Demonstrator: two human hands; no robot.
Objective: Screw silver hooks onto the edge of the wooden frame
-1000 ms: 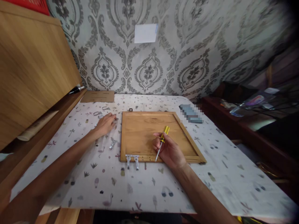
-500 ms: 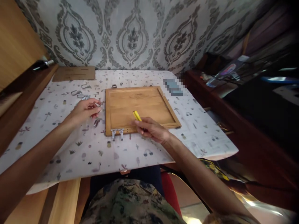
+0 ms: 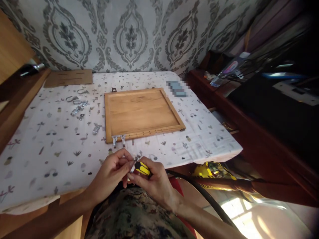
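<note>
Close to my body, in front of the table edge, both my hands meet. My right hand [image 3: 156, 177] is closed around the yellow-and-black handle of a screwdriver [image 3: 143, 168]; its shaft is hidden. My left hand [image 3: 117, 167] pinches a small metal piece [image 3: 133, 167] against the tool's end; its exact kind is too small to tell. Beyond them a framed wooden panel [image 3: 142, 111] lies flat on the table. Two metal hinges [image 3: 119, 140] sit on its near edge at the left corner. A loose hinge [image 3: 96, 128] lies left of the panel.
Several metal fittings [image 3: 79, 107] lie on the patterned tablecloth [image 3: 67, 139] at the left. A cardboard piece [image 3: 68, 78] is at the back left, and a blurred-out flat object [image 3: 176, 89] behind the panel's right side. A plastic bottle [image 3: 230, 69] stands on the dark furniture at right.
Both hands have drawn back toward my body and come together. The screwdriver has left its place over the panel, and the left hand has left the loose fittings. The view has shifted slightly.
</note>
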